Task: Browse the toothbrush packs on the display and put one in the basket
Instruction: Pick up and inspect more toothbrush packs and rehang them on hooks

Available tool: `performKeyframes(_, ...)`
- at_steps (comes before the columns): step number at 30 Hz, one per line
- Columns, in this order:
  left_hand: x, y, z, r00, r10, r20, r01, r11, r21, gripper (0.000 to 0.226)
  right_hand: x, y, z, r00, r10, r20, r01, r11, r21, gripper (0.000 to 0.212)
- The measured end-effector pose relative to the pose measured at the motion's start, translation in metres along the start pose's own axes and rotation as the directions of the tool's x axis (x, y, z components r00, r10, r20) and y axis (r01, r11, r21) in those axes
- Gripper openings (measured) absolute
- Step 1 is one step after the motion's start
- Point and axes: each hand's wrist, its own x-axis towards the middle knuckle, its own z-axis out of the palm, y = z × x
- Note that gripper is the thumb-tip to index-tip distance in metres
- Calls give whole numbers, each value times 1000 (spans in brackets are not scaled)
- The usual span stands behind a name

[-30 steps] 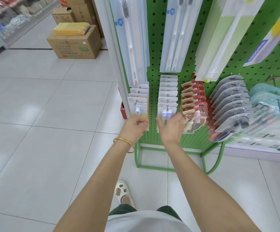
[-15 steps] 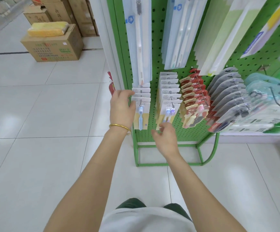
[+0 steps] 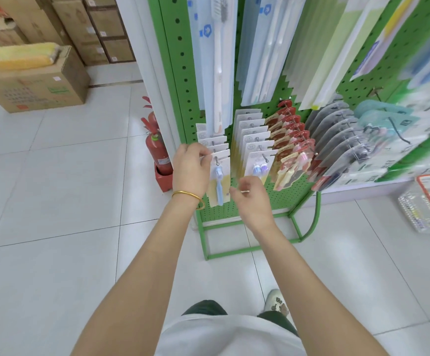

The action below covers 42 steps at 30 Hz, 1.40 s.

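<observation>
Toothbrush packs [image 3: 259,160] hang in rows on the hooks of the green display [image 3: 180,73], and none is off its hook yet.

Head view: a second ago both hands were low, at the bottom ends of two neighbouring rows. Since then the left hand [image 3: 190,170] has climbed to the top of the leftmost low row. Its thumb and fingertips now pinch the upper edge of the front pack [image 3: 218,181], a card with a blue brush, right by the hook [image 3: 216,160]. The right hand [image 3: 253,196] has left the second row and sits just beside that pack's lower edge. Its fingers are loosely curled and hold nothing I can see; whether the thumb touches the card I cannot tell. Browsing looks to have narrowed to a choice, and sliding the card off the hook seems the step in hand.

The basket [image 3: 414,211] has also come into view, on the floor to the right, well apart from both hands.

Writing: the tall packs above carry a small blue logo, and the cardboard box [image 3: 36,86] at far left has green and red print. The card headers show print too, but all of it is too blurred or small to read.
</observation>
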Motion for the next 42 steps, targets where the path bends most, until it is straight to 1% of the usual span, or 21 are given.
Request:
performKeyframes(2, -1, -1, 0, 999, 33, -10, -33, 999, -13, 9, 0, -1, 2, 1000, -5, 5, 6, 1000, -2, 34)
performKeyframes(4, -3, 1, -3, 999, 35, -22, -37, 997, -71, 7, 0, -2, 3, 1000, -12, 8, 12, 1000, -12, 34)
performKeyframes(7, -8, 2, -7, 1000, 13, -15, -15, 991, -136, 6, -1, -3, 4, 1000, -22, 11, 22, 1000, -10, 36)
performKeyframes(9, -12, 1, -9, 1000, 0, -11, -2, 987, -161, 9, -1, -3, 5, 1000, -28, 5, 28, 1000, -8, 37)
performKeyframes(12, -18, 1, -13, 999, -47, -15, 42, 972, -230, 10, -3, -2, 7, 999, -39, 5, 39, 999, -10, 35)
performKeyframes(17, -31, 0, -20, 992, -109, -67, 80, 935, -346, 12, -8, 3, 10, 999, -36, 29, 36, 999, -8, 28)
performKeyframes(20, -37, -6, -25, 973, -210, -100, 148, 891, -430, 18, -15, 3, 9, 992, -35, 118, 28, 998, 58, 15)
performKeyframes(21, -38, -11, -26, 962, -247, -117, 168, 871, -462, 20, -17, 3, 8, 986, -46, 159, 32, 995, 93, 16)
performKeyframes(23, -39, -18, -28, 934, -325, -148, 209, 833, -512, 16, -23, 3, 5, 967, -85, 241, 41, 982, 184, 24)
performKeyframes(25, -40, -20, -29, 907, -379, -183, 228, 809, -541, 13, -26, 3, 3, 946, -108, 306, 22, 962, 271, 20)
performKeyframes(27, -41, -17, -28, 891, -400, -215, 223, 797, -562, 13, -29, 2, 3, 942, -101, 322, -8, 947, 321, 19)
performKeyframes(29, -43, -11, -23, 891, -406, -204, 216, 773, -596, 9, -31, -1, 5, 951, -84, 299, -30, 934, 356, 18)
performKeyframes(31, -48, -8, -14, 908, -388, -160, 205, 742, -638, 30, -34, -4, 9, 961, -54, 270, -61, 914, 402, 16)
performKeyframes(33, -55, -8, -8, 926, -346, -153, 188, 771, -608, 54, -36, -6, 14, 965, -25, 261, -101, 884, 456, 12)
performKeyframes(34, -58, -9, -6, 933, -323, -157, 176, 793, -583, 62, -37, -7, 16, 963, -15, 270, -122, 866, 485, 14)
performKeyframes(35, -61, -9, -4, 939, -303, -160, 167, 811, -560, 67, -38, -7, 18, 959, -9, 282, -141, 850, 508, 21)
performKeyframes(36, -64, -10, -4, 947, -278, -159, 153, 830, -537, 69, -38, -7, 20, 957, 2, 291, -161, 837, 523, 24)
performKeyframes(39, -79, -13, -5, 975, -175, -136, 97, 889, -448, 65, -38, -9, 25, 949, 57, 311, -228, 806, 547, 14)
performKeyframes(42, -98, -23, -8, 991, -127, -41, 107, 938, -330, 67, -35, -8, 30, 925, 119, 361, -309, 787, 534, 10)
